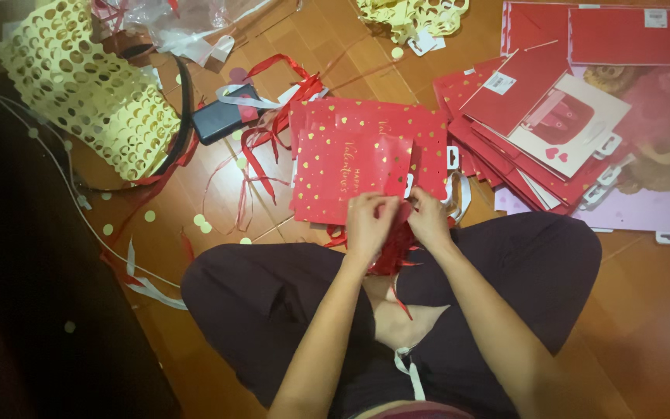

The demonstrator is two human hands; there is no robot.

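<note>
Red gift bag [350,167], gold hearts, lying flat on wood floor [645,326] at 12 o'clock from both hands, near edge touching fingertips. Long axis running 9 to 3 o'clock, square across the knees. Red ribbon bundle [393,248] bunched directly beneath the hands, trailing toward 6 o'clock over the lap.

Left hand [370,221] closed in a pinch at bag's lower edge, fingers curled onto paper and ribbon; exact hold partly hidden by knuckles. Right hand [430,217] likewise pinched shut on same edge, just beside the left, thumbs nearly meeting. Neither hand clearly nearer; both at the bag's bottom right corner zone.

Left to right across floor: yellow punched-paper sheet [87,93] at 10 o'clock, well apart; dark flat box [222,120] with loose red ribbons [261,155] at 11 o'clock; yellow paper dots scattered near left knee; stack of flat red bags [521,132] at 2 o'clock, fanned, just beside the worked bag.

Seated cross-legged, dark trousers. Warm dim light, floor cluttered, dark edge along left.
</note>
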